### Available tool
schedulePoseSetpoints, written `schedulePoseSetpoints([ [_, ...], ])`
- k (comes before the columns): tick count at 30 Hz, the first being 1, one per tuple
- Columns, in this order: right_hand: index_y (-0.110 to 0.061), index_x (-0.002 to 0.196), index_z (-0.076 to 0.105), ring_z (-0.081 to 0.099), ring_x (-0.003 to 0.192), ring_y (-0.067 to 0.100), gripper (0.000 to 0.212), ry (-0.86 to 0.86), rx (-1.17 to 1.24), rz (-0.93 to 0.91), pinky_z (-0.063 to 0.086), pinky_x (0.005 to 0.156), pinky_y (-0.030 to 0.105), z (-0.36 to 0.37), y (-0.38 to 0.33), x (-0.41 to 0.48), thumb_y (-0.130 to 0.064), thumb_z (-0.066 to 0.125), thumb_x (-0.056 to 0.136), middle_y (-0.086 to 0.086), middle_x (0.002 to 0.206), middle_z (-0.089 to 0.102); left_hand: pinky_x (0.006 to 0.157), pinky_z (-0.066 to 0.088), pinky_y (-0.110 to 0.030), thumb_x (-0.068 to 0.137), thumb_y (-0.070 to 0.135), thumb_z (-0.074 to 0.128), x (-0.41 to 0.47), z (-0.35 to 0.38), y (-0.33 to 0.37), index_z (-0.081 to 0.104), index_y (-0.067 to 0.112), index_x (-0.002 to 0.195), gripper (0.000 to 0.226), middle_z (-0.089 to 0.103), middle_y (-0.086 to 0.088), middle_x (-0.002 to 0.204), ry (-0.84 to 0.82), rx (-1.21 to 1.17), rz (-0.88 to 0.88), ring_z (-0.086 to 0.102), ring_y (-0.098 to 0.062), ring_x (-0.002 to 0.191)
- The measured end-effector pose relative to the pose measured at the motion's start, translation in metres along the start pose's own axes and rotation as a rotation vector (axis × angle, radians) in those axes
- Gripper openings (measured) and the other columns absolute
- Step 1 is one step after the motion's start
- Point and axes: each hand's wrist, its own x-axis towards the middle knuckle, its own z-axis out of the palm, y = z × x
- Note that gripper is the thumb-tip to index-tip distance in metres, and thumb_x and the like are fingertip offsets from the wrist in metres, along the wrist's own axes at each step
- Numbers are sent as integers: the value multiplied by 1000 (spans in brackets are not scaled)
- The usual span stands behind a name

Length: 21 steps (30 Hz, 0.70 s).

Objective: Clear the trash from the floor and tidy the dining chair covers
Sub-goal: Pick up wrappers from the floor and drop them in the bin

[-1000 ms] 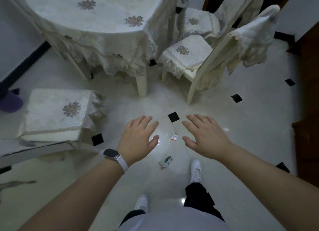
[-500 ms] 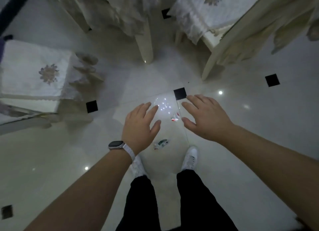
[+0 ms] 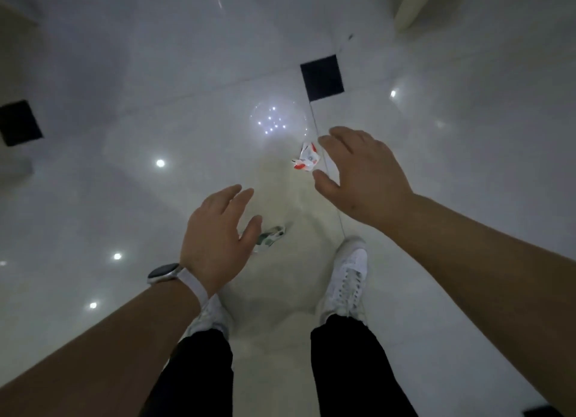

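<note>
Two scraps of trash lie on the glossy white floor. A crumpled red-and-white wrapper (image 3: 307, 160) sits just left of my right hand (image 3: 363, 175), whose fingers are spread and curl above it without touching. A green-and-white wrapper (image 3: 271, 236) lies lower, partly hidden behind the fingertips of my left hand (image 3: 216, 240). That hand is open too, with a watch on its wrist. Neither hand holds anything.
My two white shoes (image 3: 347, 275) stand just behind the trash. Black square inlays (image 3: 322, 77) mark the tile corners. A pale chair leg (image 3: 414, 5) shows at the top right edge. Ceiling lights reflect off the floor.
The view has dropped closer to the floor, so table and chairs have left the frame. Both open hands have come down nearer the two wrappers.
</note>
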Motion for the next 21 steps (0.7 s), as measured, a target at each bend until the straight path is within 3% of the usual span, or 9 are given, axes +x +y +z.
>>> schedulePoseSetpoints([
  [9,-10,125,55,56,102,30,49,-25,-9,30,50,82,45,181,69,39,-44,48,91,12,124,57,98,47,-50,89,49,45,17,157,-76,61,12,131,58,59,-15,134,-185,17,-49,56,-35,121],
  [15,-11,138,45,52,110,31,65,-66,-49,27,49,86,46,245,102,51,-50,51,86,13,136,48,96,46,-50,77,62,47,25,213,-103,55,14,134,75,56,-16,136,-337,124,-73,54,-36,122],
  [18,-11,146,34,50,117,31,80,-38,-55,91,48,89,45,261,115,60,-54,56,82,13,140,45,85,49,-47,72,62,49,27,230,-112,59,14,124,72,57,-16,126,-360,207,-27,57,-37,109],
  [21,-9,145,34,50,116,32,84,-10,-50,112,46,88,45,269,118,67,-58,58,81,15,136,46,70,50,-42,73,52,45,30,238,-112,66,14,105,53,60,-11,105,-369,243,35,59,-36,90],
])
